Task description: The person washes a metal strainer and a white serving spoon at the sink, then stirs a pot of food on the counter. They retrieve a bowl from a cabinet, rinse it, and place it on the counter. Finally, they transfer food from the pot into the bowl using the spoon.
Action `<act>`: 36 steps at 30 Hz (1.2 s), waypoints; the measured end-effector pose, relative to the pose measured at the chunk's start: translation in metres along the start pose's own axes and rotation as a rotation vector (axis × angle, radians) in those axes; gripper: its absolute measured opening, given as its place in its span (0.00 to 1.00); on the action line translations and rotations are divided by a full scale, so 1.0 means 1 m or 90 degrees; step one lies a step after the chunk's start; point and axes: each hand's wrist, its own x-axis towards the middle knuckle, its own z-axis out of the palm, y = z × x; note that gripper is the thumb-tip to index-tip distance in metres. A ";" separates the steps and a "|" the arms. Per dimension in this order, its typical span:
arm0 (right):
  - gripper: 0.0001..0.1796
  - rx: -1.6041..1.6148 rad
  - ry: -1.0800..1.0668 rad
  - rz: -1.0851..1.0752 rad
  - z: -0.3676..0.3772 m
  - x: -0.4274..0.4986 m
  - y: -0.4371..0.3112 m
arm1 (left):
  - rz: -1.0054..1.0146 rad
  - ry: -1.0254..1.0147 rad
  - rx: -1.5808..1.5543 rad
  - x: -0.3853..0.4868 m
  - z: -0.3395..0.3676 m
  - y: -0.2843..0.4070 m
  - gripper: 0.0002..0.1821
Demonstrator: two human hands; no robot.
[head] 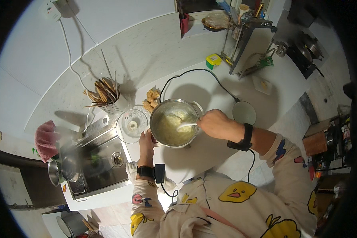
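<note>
A round pot (174, 101) with pale yellowish, lumpy food (169, 131) in it stands on the white counter. My left hand (146, 145) grips the pot's handle at its lower left. My right hand (214, 124) is closed around a white spoon (186, 125), whose bowl dips into the food at the pot's right side. A second pot handle (197, 107) sticks out at the upper right, beside my right hand. Left of the pot lies a glass lid (132, 126) with a round knob. Behind the pot are pieces of ginger root (151, 99).
A black cable (190, 70) curves behind the pot to a round pale object (244, 113) at the right. The sink (104, 163) and a chopstick holder (116, 105) are at the left. Further back stand a yellow-green tub (213, 61) and a rack with a cutting board (250, 50).
</note>
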 end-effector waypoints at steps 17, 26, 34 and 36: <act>0.09 -0.125 0.212 0.064 0.019 -0.015 -0.012 | 0.081 0.059 -0.048 -0.050 0.037 -0.003 0.19; 0.09 -0.044 0.029 0.124 0.022 -0.066 -0.033 | 0.066 -0.015 -0.072 -0.070 0.027 -0.013 0.30; 0.12 -0.057 0.161 0.187 0.023 -0.070 -0.014 | -0.147 -0.196 -0.297 -0.094 0.035 -0.011 0.16; 0.16 -0.064 0.145 0.179 0.027 -0.071 -0.003 | -0.123 -0.185 -0.309 -0.103 0.045 -0.012 0.16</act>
